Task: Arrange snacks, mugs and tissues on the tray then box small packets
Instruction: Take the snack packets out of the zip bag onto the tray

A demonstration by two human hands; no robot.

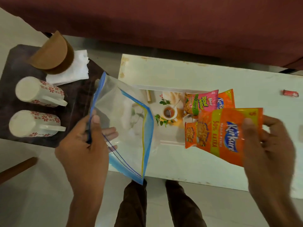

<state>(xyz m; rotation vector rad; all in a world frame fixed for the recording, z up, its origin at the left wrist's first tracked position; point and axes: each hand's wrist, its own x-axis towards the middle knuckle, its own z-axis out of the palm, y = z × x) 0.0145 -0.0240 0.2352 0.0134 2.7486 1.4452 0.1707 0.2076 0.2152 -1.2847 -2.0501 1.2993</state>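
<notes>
My left hand (85, 145) grips the blue-edged mouth of a clear zip bag (124, 122), which hangs open over the left end of the white table (213, 74). My right hand (268, 145) holds an orange Kurkure packet (219, 136) above the table. Under it lie a pink snack packet (198, 102) and two more orange packets (227, 99) (190, 135) on a printed white tray (165, 135). On the dark tray (77, 99) at left lie two flower-patterned mugs (37, 92) (32, 123) on their sides, white tissues (73, 71) and a brown container (54, 54).
A small red wrapper (290, 93) lies at the table's far right. A maroon sofa (164, 22) runs along the back. A wooden stick (16, 169) juts in at lower left. My legs (157, 205) stand at the table's front edge.
</notes>
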